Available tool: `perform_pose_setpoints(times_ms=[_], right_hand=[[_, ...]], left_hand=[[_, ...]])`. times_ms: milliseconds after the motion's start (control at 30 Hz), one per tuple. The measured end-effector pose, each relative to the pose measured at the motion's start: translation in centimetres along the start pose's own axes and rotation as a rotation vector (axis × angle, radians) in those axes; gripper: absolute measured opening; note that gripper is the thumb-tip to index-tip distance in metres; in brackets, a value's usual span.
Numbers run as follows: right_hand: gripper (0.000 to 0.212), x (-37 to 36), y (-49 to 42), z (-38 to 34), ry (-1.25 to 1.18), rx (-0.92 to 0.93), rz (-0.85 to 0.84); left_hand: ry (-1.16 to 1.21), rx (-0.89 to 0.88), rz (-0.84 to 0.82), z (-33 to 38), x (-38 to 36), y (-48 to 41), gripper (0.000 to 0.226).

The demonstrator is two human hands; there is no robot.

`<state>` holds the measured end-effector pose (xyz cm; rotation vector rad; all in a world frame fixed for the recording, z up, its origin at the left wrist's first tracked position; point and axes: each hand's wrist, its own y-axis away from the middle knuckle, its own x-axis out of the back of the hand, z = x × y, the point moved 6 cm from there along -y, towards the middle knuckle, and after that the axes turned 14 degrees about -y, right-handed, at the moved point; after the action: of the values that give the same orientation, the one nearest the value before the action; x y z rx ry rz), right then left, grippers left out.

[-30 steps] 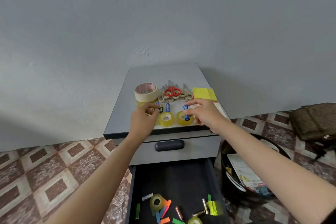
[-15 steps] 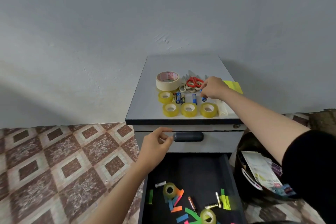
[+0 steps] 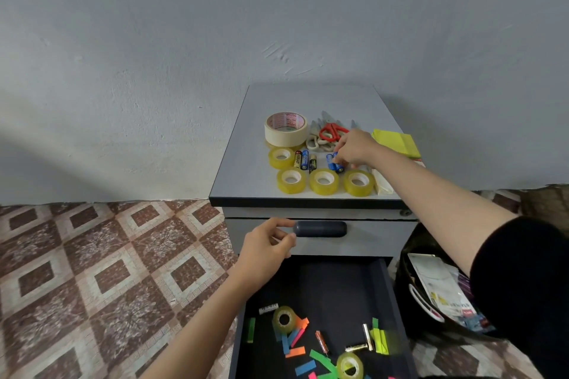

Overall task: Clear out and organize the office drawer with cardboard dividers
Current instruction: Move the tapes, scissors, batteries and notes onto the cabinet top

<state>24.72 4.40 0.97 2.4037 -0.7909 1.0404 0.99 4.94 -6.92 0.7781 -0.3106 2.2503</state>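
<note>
Pinching batteries (image 3: 335, 162) w/ R hand (image 3: 357, 148) on counter (image 3: 246, 169); holding L hand (image 3: 264, 251) loosely curled, empty, by handle (image 3: 321, 228). Risking roll-off if released carelessly.

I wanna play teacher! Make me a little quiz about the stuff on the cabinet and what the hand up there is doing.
1. How many small yellow tape rolls sit on the cabinet top?
2. True or false: the red scissors lie on the cabinet top, not in the open drawer.
3. What do the right hand fingers pinch? A) a pencil B) a blue battery C) a coin

Key: 1. four; 2. true; 3. B
</note>
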Motion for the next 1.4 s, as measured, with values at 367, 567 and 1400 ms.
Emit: perform_pose_setpoints(times_ms=[367,567,1400], right_hand=[[0.028,-1.0,0.4,-1.1,-0.088,0.052,-0.014],[0.029,-0.5,0.9,-0.8,-0.139,0.076,0.063],[0.013,-15.9,16.0,12.9,-0.401,0.019,-0.176]], left_hand=[[0.02,0.045,0.0,-1.0,0.6,0.1,0.019],[-0.001,0.051,-0.001,-0.9,0.6,0.4,0.017],[-0.364,0.301,-0.198,-12.1,-8.5,4.6,0.017]])
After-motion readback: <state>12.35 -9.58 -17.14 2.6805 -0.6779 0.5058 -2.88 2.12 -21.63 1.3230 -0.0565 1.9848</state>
